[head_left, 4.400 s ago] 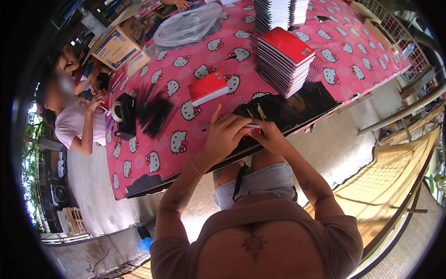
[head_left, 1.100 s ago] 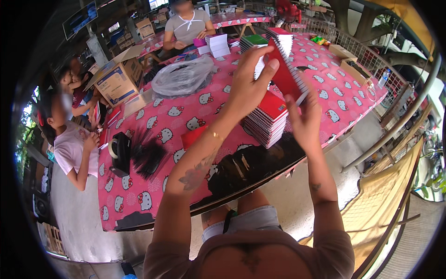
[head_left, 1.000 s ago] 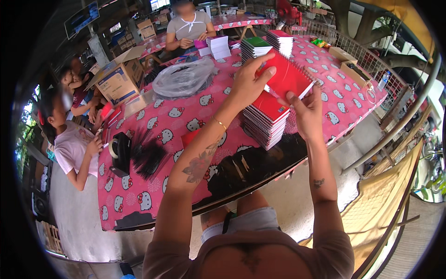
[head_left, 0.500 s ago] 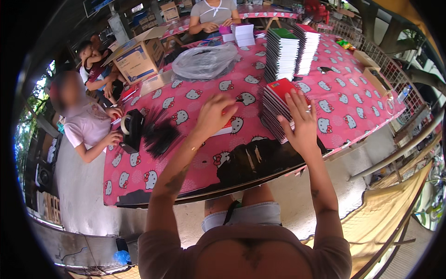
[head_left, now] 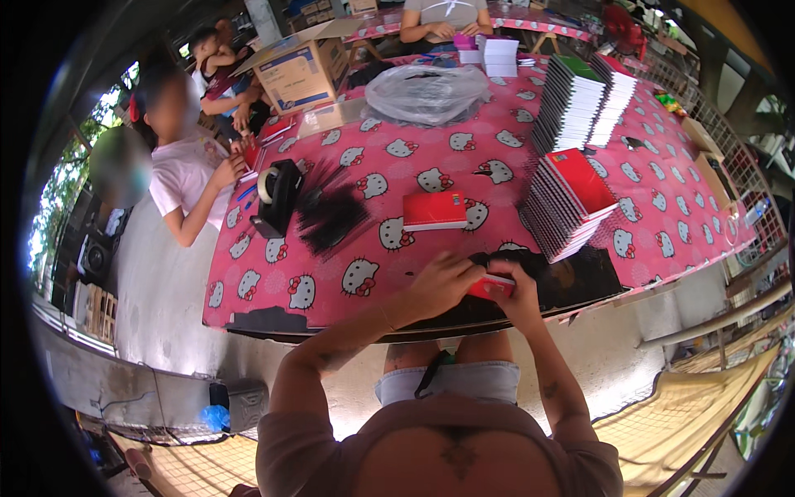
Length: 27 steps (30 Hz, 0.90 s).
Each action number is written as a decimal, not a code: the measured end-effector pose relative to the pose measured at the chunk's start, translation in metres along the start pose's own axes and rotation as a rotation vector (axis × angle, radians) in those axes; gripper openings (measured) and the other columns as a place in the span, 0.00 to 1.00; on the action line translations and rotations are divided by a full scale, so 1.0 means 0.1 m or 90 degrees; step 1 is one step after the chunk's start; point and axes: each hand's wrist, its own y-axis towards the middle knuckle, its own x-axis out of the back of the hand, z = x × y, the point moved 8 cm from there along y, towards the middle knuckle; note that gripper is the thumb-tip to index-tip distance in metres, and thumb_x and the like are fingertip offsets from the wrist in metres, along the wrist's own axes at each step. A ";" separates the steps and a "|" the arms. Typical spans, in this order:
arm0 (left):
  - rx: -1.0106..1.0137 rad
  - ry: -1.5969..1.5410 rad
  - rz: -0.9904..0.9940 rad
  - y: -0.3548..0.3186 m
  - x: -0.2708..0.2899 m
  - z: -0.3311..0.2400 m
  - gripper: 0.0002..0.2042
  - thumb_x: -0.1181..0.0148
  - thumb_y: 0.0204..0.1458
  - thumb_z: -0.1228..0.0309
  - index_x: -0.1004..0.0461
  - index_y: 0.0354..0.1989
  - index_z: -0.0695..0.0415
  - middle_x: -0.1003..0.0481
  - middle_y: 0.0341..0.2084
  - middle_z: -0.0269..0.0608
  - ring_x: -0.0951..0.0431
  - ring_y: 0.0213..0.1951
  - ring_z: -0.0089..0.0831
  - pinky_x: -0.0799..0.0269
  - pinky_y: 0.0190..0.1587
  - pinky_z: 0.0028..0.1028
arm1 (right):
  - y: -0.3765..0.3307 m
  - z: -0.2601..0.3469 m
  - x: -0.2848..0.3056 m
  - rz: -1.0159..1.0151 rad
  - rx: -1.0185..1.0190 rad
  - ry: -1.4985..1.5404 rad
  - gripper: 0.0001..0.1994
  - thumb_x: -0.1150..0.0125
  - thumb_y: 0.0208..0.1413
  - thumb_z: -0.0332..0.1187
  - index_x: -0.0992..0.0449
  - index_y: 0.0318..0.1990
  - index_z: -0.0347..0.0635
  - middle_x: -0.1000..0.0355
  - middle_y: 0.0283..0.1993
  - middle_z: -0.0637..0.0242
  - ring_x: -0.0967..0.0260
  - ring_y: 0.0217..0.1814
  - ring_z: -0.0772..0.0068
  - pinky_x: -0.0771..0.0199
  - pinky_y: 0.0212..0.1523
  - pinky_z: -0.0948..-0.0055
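Over the torn black patch at the table's front edge, a small red notebook is held between my two hands. My right hand is closed around its right end, thumb on top. The fingers of my left hand are closed at its left edge. Beyond my hands another red notebook lies flat on the cloth. To its right stands a leaning stack of red spiral-bound notebooks. A loose heap of thin black binding coils lies to the left.
A black tape dispenser stands left of the coils, and a person in a light shirt handles red notebooks there. Farther back are a clear plastic bag, an open cardboard box and tall notebook stacks. Another person works at the far side.
My right hand has left the red stack and my left hand has come back from the middle. Both now meet on a red notebook at the front edge. The view has shifted left.
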 end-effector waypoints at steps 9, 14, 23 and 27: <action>0.422 0.365 -0.018 -1.44 0.64 1.94 0.08 0.42 0.55 0.74 0.24 0.42 0.60 0.26 0.35 0.51 0.24 0.38 0.51 0.25 0.41 0.44 | -0.20 -0.24 -0.19 -0.006 -0.141 0.296 0.11 0.34 0.53 0.20 0.25 0.44 0.36 0.24 0.45 0.65 0.27 0.47 0.75 0.29 0.50 0.77; 0.354 0.332 -0.167 -1.17 0.83 1.65 0.07 0.44 0.59 0.73 0.24 0.42 0.59 0.27 0.34 0.49 0.24 0.37 0.50 0.25 0.39 0.41 | -0.13 -0.15 -0.23 0.063 -0.139 0.208 0.13 0.35 0.57 0.24 0.21 0.50 0.35 0.21 0.45 0.63 0.26 0.46 0.77 0.28 0.48 0.77; 0.325 -0.206 -0.062 -0.65 0.25 0.51 0.11 0.37 0.56 0.76 0.21 0.48 0.59 0.21 0.33 0.45 0.19 0.31 0.32 0.25 0.33 0.27 | -0.06 -0.29 -0.24 0.109 -0.123 0.189 0.16 0.36 0.57 0.23 0.21 0.53 0.35 0.21 0.47 0.60 0.26 0.47 0.77 0.27 0.50 0.76; 0.324 -0.213 -0.157 -0.63 0.22 0.51 0.09 0.35 0.55 0.74 0.19 0.44 0.58 0.21 0.30 0.43 0.19 0.26 0.30 0.26 0.26 0.26 | -0.05 -0.28 -0.25 0.115 -0.136 0.192 0.16 0.36 0.57 0.23 0.21 0.53 0.35 0.21 0.47 0.60 0.26 0.47 0.77 0.26 0.49 0.76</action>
